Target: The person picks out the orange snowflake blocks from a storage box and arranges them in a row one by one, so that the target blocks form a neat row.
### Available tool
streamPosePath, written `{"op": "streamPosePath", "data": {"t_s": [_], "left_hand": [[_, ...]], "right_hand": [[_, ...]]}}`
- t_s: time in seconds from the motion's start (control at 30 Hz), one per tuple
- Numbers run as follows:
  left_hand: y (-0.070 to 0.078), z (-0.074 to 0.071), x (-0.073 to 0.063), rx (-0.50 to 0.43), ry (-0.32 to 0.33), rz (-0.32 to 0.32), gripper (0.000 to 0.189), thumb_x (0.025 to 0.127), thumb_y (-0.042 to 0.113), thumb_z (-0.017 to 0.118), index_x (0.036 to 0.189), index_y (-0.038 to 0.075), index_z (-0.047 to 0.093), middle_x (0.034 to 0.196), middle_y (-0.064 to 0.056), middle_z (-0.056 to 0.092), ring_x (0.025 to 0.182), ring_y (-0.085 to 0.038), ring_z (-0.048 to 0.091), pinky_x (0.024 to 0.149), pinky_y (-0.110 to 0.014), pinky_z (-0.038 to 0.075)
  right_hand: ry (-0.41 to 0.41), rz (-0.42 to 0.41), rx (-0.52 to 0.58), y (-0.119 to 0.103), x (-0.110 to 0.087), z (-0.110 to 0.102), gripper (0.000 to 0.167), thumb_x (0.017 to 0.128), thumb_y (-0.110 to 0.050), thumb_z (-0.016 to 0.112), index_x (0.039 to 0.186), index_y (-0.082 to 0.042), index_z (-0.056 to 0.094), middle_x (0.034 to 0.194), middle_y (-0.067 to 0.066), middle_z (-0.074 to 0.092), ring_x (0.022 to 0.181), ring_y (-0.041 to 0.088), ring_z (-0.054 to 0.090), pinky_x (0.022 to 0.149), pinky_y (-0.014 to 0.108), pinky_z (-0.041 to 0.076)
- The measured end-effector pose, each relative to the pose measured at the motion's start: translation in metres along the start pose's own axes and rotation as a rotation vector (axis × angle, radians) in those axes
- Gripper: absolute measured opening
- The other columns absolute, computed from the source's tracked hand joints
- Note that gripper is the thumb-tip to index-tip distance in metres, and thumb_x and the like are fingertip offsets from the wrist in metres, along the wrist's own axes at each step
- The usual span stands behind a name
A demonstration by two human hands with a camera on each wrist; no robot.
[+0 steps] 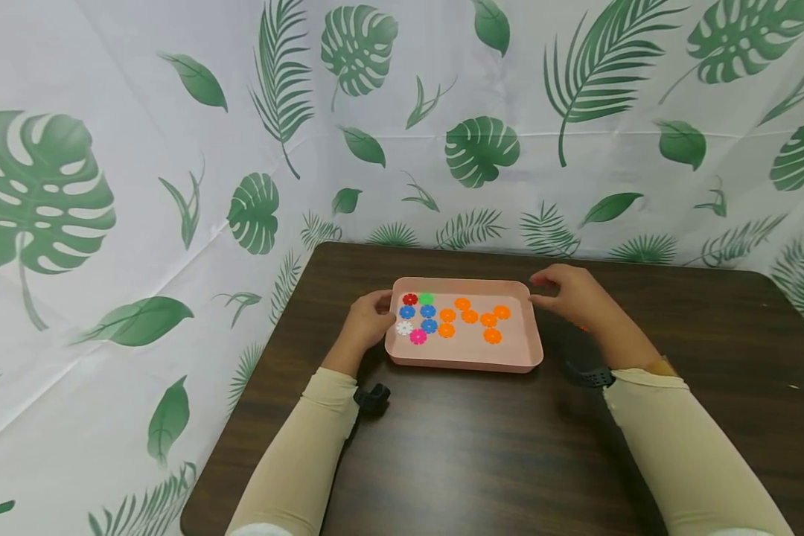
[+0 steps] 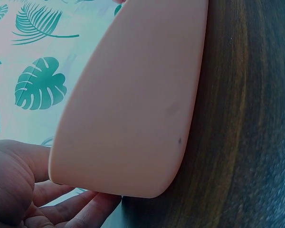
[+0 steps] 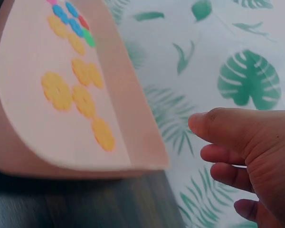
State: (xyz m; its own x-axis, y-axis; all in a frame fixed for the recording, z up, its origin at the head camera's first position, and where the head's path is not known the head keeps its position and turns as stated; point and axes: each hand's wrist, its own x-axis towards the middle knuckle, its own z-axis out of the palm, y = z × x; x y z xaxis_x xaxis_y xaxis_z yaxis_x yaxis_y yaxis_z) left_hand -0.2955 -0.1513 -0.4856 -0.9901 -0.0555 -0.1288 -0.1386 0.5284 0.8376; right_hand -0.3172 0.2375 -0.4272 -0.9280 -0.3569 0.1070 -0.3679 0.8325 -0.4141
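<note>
A shallow pink tray (image 1: 469, 359) lies on the dark table, its near wall large in the left wrist view. On its floor are flat, notched, flower-like plastic discs: several orange ones (image 1: 492, 336), three blue (image 1: 429, 326), and single red (image 1: 410, 299), green (image 1: 426, 298), white (image 1: 404, 327) and pink (image 1: 418, 337) ones. My left hand (image 1: 367, 321) grips the tray's left end, thumb at the rim and fingers against the outside. Just off the far right corner, my right hand (image 1: 568, 294) holds nothing, its thumb and fingers loosely bent and apart from the tray.
The dark wood table (image 1: 482, 447) extends around the tray. A small orange bit (image 1: 584, 328) shows partly behind the right wrist, and a tiny pale speck (image 1: 793, 386) lies farther right. White leaf-print cloth (image 1: 415, 216) hangs behind and left of the table.
</note>
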Motion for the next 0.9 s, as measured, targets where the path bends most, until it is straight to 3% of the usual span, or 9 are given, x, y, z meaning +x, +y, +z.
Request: {"op": "streamPosePath", "data": {"t_s": [0.3,0.53,0.67,0.9], "left_hand": [[0.001,-0.002,0.0,-0.016,-0.012,0.004,0.056,0.09,0.009,0.07,0.145,0.014,0.06,0.132,-0.008,0.067,0.115,-0.027,0.065,0.102,-0.045,0.055],[0.001,-0.002,0.001,-0.023,-0.018,-0.007,0.057,0.089,0.008,0.07,0.145,0.014,0.06,0.133,-0.008,0.066,0.115,-0.027,0.065,0.101,-0.045,0.055],[0.001,-0.002,0.001,-0.031,-0.021,0.0,0.057,0.089,0.007,0.07,0.145,0.013,0.06,0.133,-0.009,0.067,0.115,-0.028,0.065,0.101,-0.045,0.056],[0.002,-0.003,-0.001,-0.028,-0.022,0.011,0.058,0.088,0.007,0.07,0.145,0.012,0.06,0.133,-0.01,0.066,0.116,-0.029,0.065,0.101,-0.045,0.055]], "right_hand": [[-0.048,0.011,0.057,-0.023,0.01,0.02,0.04,0.092,-0.022,0.079,0.124,0.0,0.071,0.116,0.019,0.068,0.104,0.037,0.058,0.088,0.051,0.054],[-0.073,-0.007,0.056,-0.035,0.009,0.032,0.038,0.09,-0.019,0.081,0.122,-0.001,0.072,0.116,0.018,0.07,0.106,0.035,0.06,0.091,0.052,0.054],[-0.076,-0.04,0.016,-0.039,0.008,0.038,0.038,0.088,-0.021,0.082,0.121,-0.003,0.073,0.116,0.014,0.072,0.106,0.033,0.062,0.098,0.056,0.044],[-0.086,-0.038,-0.015,-0.043,0.008,0.049,0.035,0.085,-0.025,0.085,0.114,-0.007,0.078,0.112,0.006,0.073,0.11,0.032,0.064,0.089,0.055,0.031]]}}
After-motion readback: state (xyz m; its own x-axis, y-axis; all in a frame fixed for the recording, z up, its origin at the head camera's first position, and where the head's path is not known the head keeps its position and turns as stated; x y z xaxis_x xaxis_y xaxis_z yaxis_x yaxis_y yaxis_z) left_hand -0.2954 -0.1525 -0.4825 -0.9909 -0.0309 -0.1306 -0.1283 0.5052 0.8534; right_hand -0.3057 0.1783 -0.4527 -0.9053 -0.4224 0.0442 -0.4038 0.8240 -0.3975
